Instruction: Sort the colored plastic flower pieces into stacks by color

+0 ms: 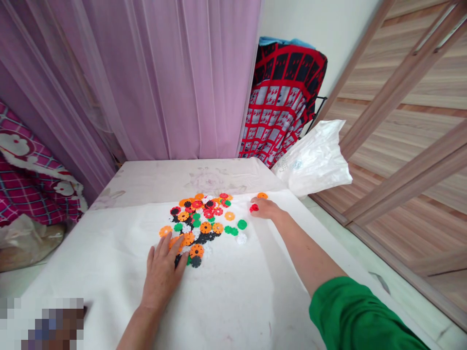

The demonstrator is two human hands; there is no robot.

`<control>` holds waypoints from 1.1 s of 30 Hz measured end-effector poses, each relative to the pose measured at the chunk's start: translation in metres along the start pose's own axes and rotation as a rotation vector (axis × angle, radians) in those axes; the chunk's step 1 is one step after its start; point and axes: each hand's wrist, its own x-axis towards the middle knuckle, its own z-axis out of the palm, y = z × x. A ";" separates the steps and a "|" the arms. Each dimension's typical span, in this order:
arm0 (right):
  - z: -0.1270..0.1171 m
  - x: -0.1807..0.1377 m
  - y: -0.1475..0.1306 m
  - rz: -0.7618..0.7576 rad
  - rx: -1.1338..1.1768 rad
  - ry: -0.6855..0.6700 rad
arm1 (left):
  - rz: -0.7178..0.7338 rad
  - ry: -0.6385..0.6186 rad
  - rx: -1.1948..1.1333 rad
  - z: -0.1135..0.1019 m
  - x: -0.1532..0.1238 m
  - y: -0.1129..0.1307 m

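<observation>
A loose pile of notched plastic snowflake discs in orange, red, black, green and white lies on the white cloth. My left hand rests at the near left side of the pile, palm down with fingers spread, its fingertips touching orange discs. To the right of the pile, my right hand has its fingers closed at a red snowflake disc, low over the cloth. Just beyond that hand is a single orange disc. Between the pile and my right hand lie a green disc and a white disc.
The white cloth covers the near part of the table, with a flowered cover behind. A white plastic bag stands at the right edge. Purple curtains hang behind; a wooden wardrobe is at right.
</observation>
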 end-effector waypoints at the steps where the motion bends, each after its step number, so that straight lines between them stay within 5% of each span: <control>1: 0.001 -0.005 0.005 0.014 0.024 0.018 | 0.000 0.000 0.002 0.000 0.000 0.000; 6: 0.028 -0.045 0.022 0.186 0.195 0.186 | 0.007 -0.007 0.009 0.000 0.001 0.000; 11: 0.064 -0.073 0.004 0.099 0.119 0.316 | -0.001 0.001 0.026 0.001 0.001 -0.001; 33: 0.061 -0.007 -0.001 0.025 0.059 0.437 | -0.004 -0.016 0.017 0.003 0.000 -0.003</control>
